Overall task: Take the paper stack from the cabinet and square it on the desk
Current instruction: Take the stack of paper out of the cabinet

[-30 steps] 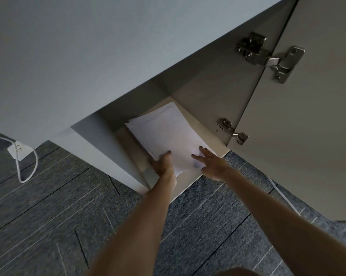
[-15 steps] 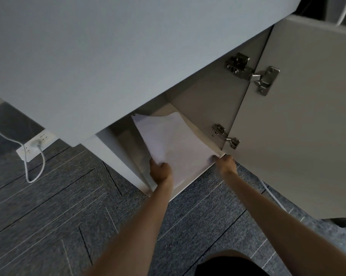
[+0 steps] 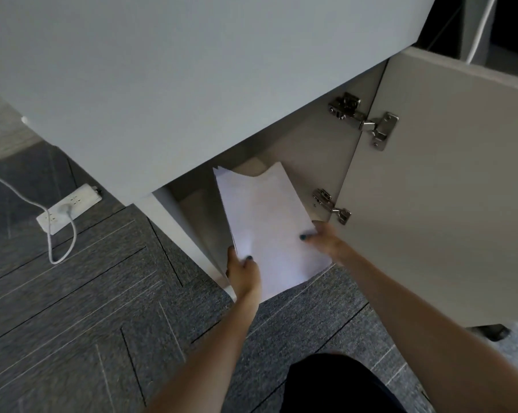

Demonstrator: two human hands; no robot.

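Left hand's fingers curled around the near left edge of the loose stack of white paper sheets, thumb with dark-painted nail pressed on the top sheet, other fingers tucked under and out of sight. Right hand's fingers closed on the right edge of the same stack, dark-nailed thumb lying on top, remaining fingers beneath. Left hand low and near the stack's near corner; right hand a little farther in, close to the lower metal hinge.

Stack gripped between both hands, tilted, near end over the front lip of the open pale cabinet, far end reaching into the compartment. Contact with the cabinet floor impossible to judge. Sheets uneven: far edge bowed, one corner raised, a few sheet corners fanned out at the far left. Plain white, no visible print.

Beyond that, pale cabinet door swung open at right, upper metal hinge above the lower one. Grey slab of the table overhanging the compartment. Dark grey carpet-tile floor below, with white power strip and white cable plugged in, well apart at left.
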